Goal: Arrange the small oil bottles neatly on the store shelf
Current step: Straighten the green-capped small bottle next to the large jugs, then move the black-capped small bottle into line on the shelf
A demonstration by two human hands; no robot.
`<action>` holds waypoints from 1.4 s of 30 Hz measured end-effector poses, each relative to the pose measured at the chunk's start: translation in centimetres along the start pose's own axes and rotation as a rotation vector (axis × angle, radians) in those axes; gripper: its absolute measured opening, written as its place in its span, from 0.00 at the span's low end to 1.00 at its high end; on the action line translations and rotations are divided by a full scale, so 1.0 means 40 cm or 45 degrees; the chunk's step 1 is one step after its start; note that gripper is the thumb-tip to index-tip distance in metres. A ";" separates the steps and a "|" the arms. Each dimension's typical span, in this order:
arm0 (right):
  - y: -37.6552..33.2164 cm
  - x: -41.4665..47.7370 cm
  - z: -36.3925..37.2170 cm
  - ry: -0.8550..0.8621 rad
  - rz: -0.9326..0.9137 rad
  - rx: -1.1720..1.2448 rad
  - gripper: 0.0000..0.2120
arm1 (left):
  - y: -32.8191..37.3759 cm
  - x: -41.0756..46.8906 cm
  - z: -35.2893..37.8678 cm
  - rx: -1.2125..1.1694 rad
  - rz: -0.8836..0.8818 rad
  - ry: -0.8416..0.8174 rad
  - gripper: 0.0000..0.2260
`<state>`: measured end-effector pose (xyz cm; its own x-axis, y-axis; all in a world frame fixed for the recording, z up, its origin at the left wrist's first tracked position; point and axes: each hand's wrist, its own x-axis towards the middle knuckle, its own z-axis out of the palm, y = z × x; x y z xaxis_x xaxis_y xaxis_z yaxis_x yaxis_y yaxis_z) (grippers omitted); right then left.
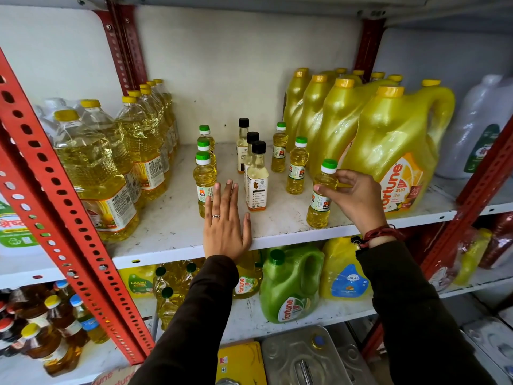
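On the white shelf (172, 232), nine small oil bottles stand in three short rows running from front to back. The right hand (352, 195), at about 3 o'clock from the shelf's middle, grips the front green-capped bottle (322, 195) of the right row by its shoulder, thumb and fingers closed around it; the bottle stands upright near the shelf's front edge. Behind it, toward 12 o'clock, two more green-capped bottles (297, 168) line up. The left hand (224, 226) lies open and flat, palm down, fingers spread on the shelf at 6 o'clock, touching the front bottle of the left green-capped row (205, 176). Between the rows stand three black-capped bottles (256, 179). Large yellow jugs (394, 151) sit at 3 o'clock, clear oil bottles (94, 168) at 9 o'clock.
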<state>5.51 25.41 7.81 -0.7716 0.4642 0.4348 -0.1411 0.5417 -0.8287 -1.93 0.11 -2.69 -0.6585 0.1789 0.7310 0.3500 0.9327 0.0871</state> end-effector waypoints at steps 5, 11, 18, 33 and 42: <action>-0.017 -0.011 0.001 -0.006 0.014 -0.011 0.35 | 0.001 0.000 -0.001 -0.006 0.005 0.002 0.32; -0.093 -0.019 0.045 0.268 -0.407 0.068 0.32 | 0.003 0.001 -0.007 -0.007 0.004 -0.002 0.32; -0.146 0.032 0.218 -0.420 -0.105 0.015 0.28 | 0.021 -0.003 -0.009 -0.035 0.003 0.009 0.32; -0.135 0.067 0.331 -0.124 -0.039 -0.040 0.17 | -0.001 0.004 0.001 0.016 0.006 0.010 0.33; -0.143 0.055 0.334 -0.112 -0.110 -0.076 0.20 | 0.000 0.001 -0.003 0.014 0.017 0.003 0.33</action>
<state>-3.65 13.97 8.81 -0.8098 0.3525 0.4690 -0.1742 0.6188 -0.7660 -1.87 0.10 -2.58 -0.6522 0.1904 0.7337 0.3510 0.9338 0.0698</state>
